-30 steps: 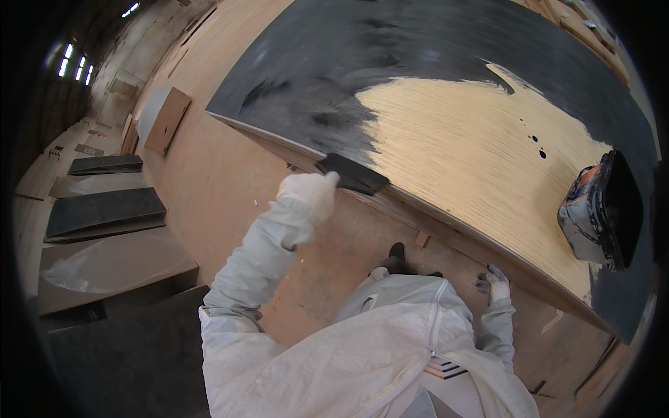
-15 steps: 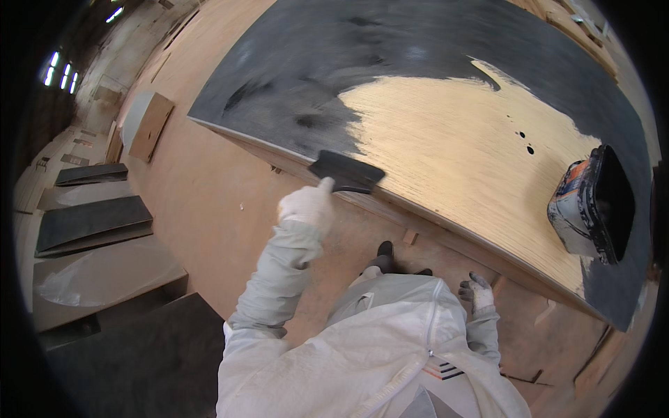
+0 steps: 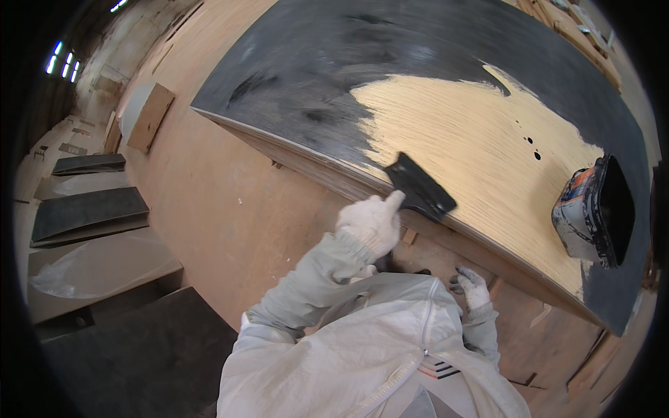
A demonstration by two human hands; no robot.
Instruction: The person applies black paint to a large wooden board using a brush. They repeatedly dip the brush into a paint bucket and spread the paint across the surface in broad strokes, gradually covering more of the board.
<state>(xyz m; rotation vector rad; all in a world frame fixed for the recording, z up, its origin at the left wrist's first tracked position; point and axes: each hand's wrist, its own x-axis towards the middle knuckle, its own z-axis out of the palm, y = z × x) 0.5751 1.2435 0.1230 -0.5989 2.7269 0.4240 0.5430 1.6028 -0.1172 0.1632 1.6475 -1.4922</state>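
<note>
In my left hand (image 3: 371, 221), which wears a white glove, is a wide flat paintbrush (image 3: 420, 186) coated in black, the index finger laid along it. The brush is over the near edge of a large wooden panel (image 3: 432, 132); whether it touches the wood I cannot tell. Black coating covers the panel's far side and both ends, around a bare yellowish patch with a ragged border. My right hand (image 3: 474, 287), in a glove with dark-stained fingertips, hangs below the near edge. It holds nothing, and its fingers are loosely apart.
A smeared bucket (image 3: 591, 209) with a black mouth stands on the panel's right part. Two black drops (image 3: 534, 150) dot the bare wood. Several boards (image 3: 90, 216), some dark, lie at the left. A pale-faced wooden piece (image 3: 150, 118) stands beyond them on the brown floor.
My left hand has moved to the right along the panel's near edge with the brush, which is now turned more steeply. My right hand has shifted only slightly.
</note>
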